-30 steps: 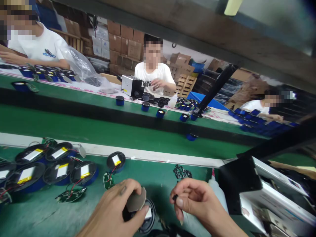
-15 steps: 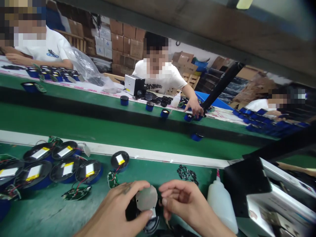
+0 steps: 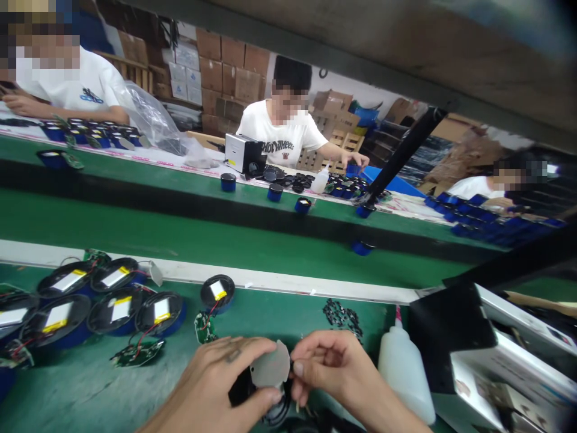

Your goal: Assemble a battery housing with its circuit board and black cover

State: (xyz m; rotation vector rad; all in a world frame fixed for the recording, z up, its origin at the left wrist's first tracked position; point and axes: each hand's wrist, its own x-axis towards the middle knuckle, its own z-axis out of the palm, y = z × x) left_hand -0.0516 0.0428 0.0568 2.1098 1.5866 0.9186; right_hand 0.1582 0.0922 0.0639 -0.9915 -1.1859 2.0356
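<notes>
Your left hand [image 3: 220, 382] pinches a grey sheet disc [image 3: 270, 365] above a black round housing [image 3: 241, 390] on the green counter [image 3: 67, 391]; your right hand [image 3: 336, 373] closes narrow at its edge, what it holds hidden. A light, even pinch looks best.

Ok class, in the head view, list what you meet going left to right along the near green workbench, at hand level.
Green circuit board → left hand → grey disc → right hand → white plastic squeeze bottle
</notes>
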